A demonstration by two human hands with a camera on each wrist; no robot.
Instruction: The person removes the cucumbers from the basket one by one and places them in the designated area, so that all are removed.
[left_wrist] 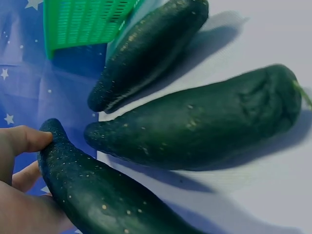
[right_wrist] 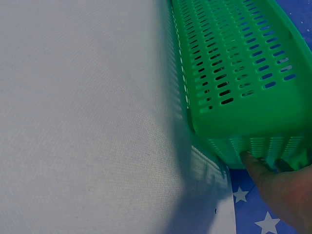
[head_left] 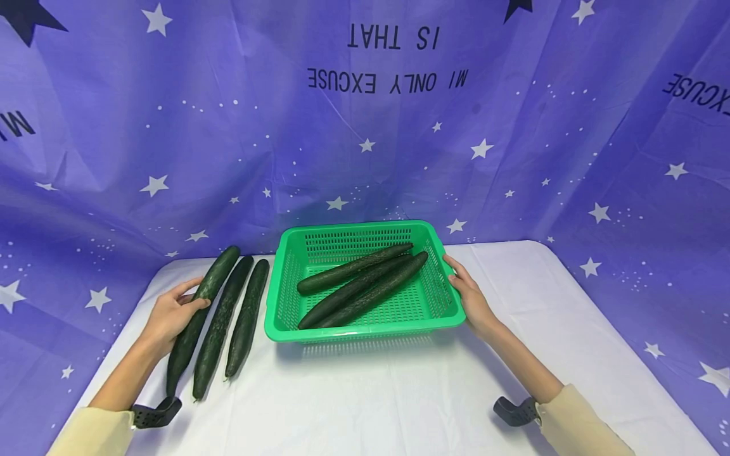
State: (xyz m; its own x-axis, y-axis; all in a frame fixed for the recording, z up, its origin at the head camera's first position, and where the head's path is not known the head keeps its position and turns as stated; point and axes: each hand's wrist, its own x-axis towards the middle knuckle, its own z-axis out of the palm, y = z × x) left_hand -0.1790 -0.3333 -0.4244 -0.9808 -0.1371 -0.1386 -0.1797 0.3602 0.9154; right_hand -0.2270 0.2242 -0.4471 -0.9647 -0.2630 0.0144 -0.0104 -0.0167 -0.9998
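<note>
In the head view my left hand point(head_left: 173, 313) grips the leftmost dark green cucumber point(head_left: 202, 307), thumb on its near side. That cucumber slants toward me, and its upper end shows between my fingers in the left wrist view. A second cucumber point(head_left: 222, 329) and a third cucumber point(head_left: 248, 316) lie side by side just to its right. My right hand point(head_left: 472, 297) holds the right end of a green plastic basket point(head_left: 365, 330), fingers at its rim and end wall. Three cucumbers point(head_left: 353, 272) lie diagonally inside the basket, partly overlapping.
A white cloth point(head_left: 365, 399) covers the table. Purple star-printed sheeting point(head_left: 365, 164) hangs behind and at both sides, close to the table edges. Black wrist mounts point(head_left: 156, 413) stick out from both sleeves.
</note>
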